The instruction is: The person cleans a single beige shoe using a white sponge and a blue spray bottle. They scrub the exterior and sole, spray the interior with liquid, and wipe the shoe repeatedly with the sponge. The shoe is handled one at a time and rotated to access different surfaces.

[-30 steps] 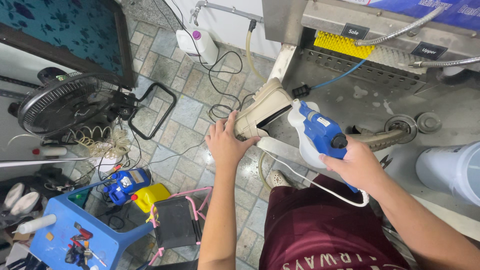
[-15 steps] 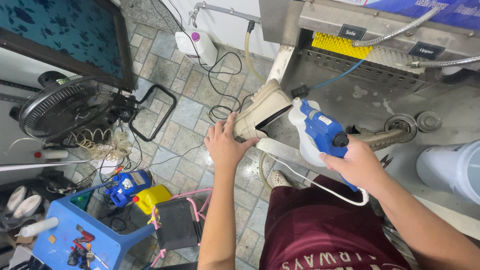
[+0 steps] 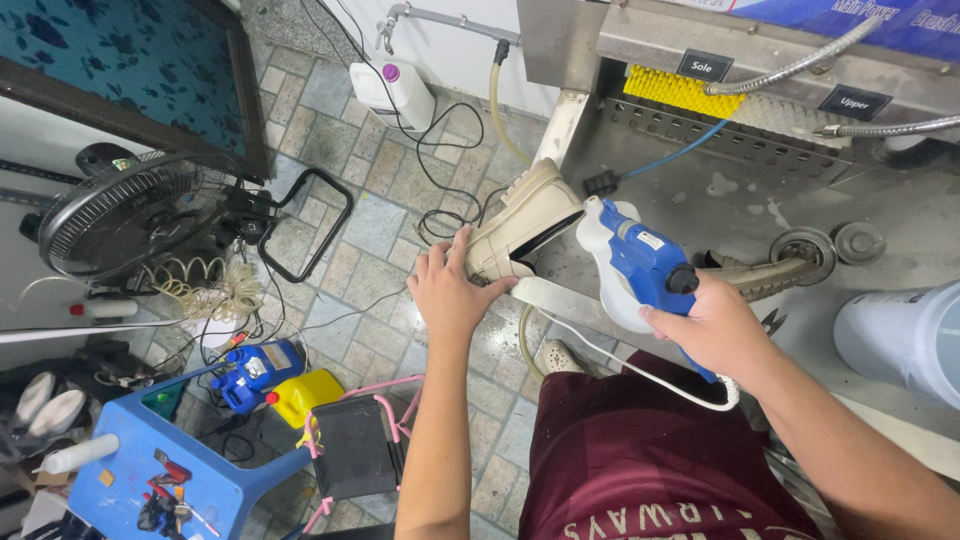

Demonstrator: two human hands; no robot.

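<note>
My left hand (image 3: 448, 292) grips the beige shoe (image 3: 522, 224) at the metal washing surface's (image 3: 700, 190) edge — my right hand (image 3: 712, 330) is wrapped around the blue-and-white handheld sprayer (image 3: 640, 265), just beside it.

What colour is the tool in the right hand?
Blue and white: the tool, gripped by the right hand, in the head view.

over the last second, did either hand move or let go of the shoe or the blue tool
No visible change. The left hand keeps its grip on the beige shoe at the edge of the steel basin, and the right hand still holds the blue and white handheld tool pointed at the shoe. Only the camera view shifted slightly.
</note>
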